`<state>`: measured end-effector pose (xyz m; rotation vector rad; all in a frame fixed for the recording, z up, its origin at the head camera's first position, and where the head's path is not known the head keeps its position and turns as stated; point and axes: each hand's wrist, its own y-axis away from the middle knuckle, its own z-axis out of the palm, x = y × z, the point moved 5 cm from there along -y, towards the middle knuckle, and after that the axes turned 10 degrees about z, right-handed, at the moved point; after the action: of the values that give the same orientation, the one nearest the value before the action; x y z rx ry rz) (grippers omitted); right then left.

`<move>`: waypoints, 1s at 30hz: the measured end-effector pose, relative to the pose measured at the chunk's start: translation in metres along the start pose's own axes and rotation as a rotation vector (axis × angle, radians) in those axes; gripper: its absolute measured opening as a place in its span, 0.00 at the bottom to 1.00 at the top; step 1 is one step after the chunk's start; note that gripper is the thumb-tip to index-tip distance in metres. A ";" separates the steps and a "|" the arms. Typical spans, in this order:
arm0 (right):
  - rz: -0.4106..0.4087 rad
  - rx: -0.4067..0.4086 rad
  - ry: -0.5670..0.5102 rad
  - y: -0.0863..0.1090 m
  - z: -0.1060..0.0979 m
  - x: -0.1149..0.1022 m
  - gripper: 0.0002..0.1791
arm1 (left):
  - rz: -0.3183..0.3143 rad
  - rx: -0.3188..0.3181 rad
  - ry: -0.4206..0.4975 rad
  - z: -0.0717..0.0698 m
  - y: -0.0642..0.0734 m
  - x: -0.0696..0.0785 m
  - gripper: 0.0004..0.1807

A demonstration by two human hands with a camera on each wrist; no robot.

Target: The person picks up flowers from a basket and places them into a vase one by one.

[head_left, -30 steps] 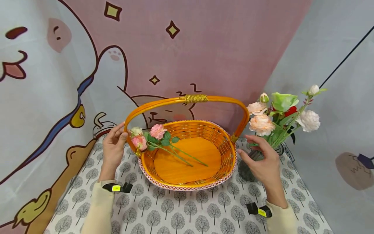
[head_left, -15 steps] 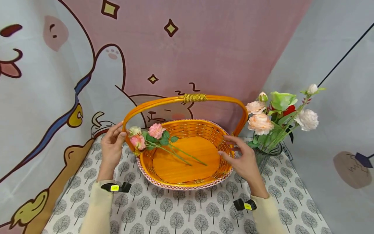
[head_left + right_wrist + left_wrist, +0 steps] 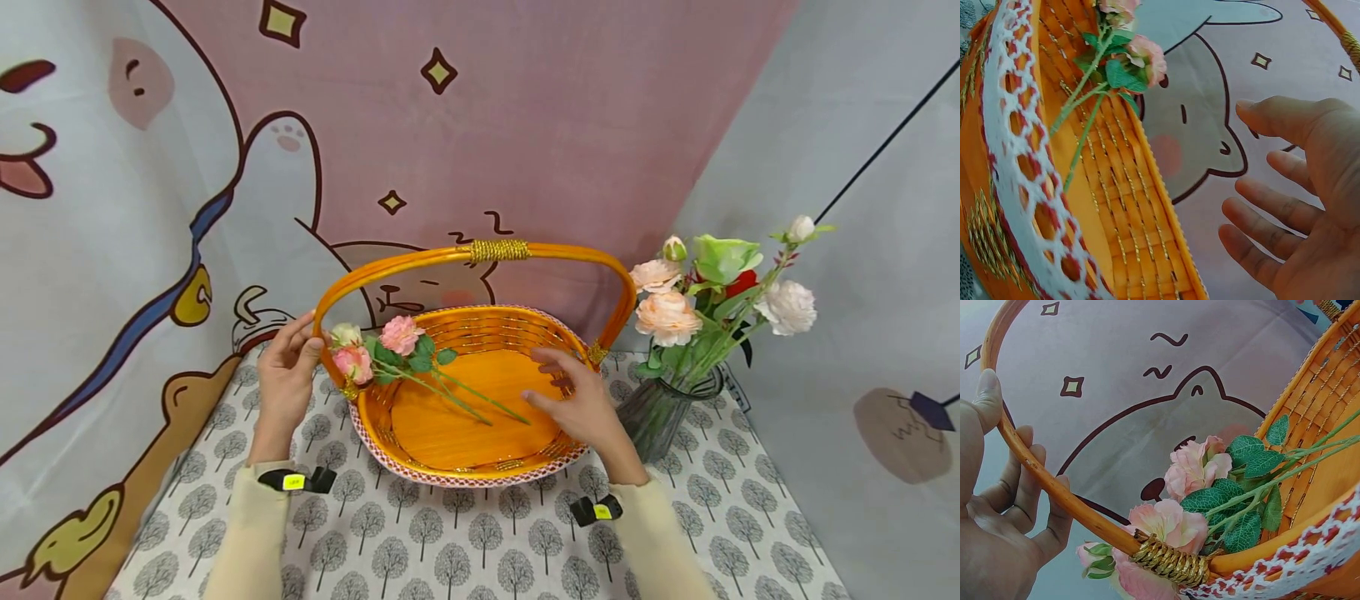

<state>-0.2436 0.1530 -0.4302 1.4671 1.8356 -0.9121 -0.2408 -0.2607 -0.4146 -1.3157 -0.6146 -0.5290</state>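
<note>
An orange woven basket [image 3: 480, 479] with a tall arched handle [image 3: 570, 252] stands on the table. My left hand [image 3: 288, 371] grips the handle's left side, thumb on one side and fingers behind it, as the left wrist view shows. Pink flowers [image 3: 401, 335] with green leaves lie at the basket's left end, their stems [image 3: 468, 392] reaching over the floor of the basket. My right hand [image 3: 581, 404] hovers over the basket's right part, fingers spread and holding nothing. In the right wrist view the right hand [image 3: 1297, 206] is apart from the lace-trimmed rim [image 3: 1022, 144].
A dark glass vase [image 3: 656, 421] with peach, green, red and white flowers [image 3: 671, 318] stands right of the basket, close to my right forearm. A tree-print cloth [image 3: 450, 558] covers the table. Printed cartoon curtains [image 3: 555, 125] hang behind and at the sides.
My right hand has moved left from beside the vase, over the basket's right rim to above its inside. My left hand stays on the handle. The flowers have not moved within the basket.
</note>
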 end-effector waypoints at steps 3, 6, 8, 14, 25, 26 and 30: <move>0.020 -0.044 0.009 -0.005 0.007 -0.002 0.32 | 0.001 0.001 -0.009 0.000 0.000 0.000 0.21; 0.046 -0.083 0.025 -0.010 0.014 -0.003 0.33 | 0.010 0.007 -0.011 0.000 0.000 0.000 0.21; 0.073 -0.105 0.023 -0.014 0.017 -0.004 0.34 | 0.013 0.011 0.000 0.000 0.000 0.000 0.21; 0.135 -0.182 0.017 -0.025 0.028 -0.002 0.35 | 0.003 0.014 0.008 0.000 0.000 0.000 0.21; 0.168 -0.295 0.074 -0.051 0.055 0.004 0.35 | -0.011 0.011 -0.012 -0.002 0.000 -0.002 0.21; 0.172 -0.313 0.065 -0.053 0.058 0.006 0.35 | -0.010 0.010 -0.011 -0.002 0.000 -0.003 0.21; 0.170 -0.373 0.019 -0.060 0.069 0.011 0.32 | -0.005 0.006 -0.004 -0.002 0.000 -0.003 0.21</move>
<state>-0.3019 0.0939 -0.4702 1.3705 1.7477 -0.4447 -0.2428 -0.2624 -0.4165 -1.3106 -0.6228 -0.5283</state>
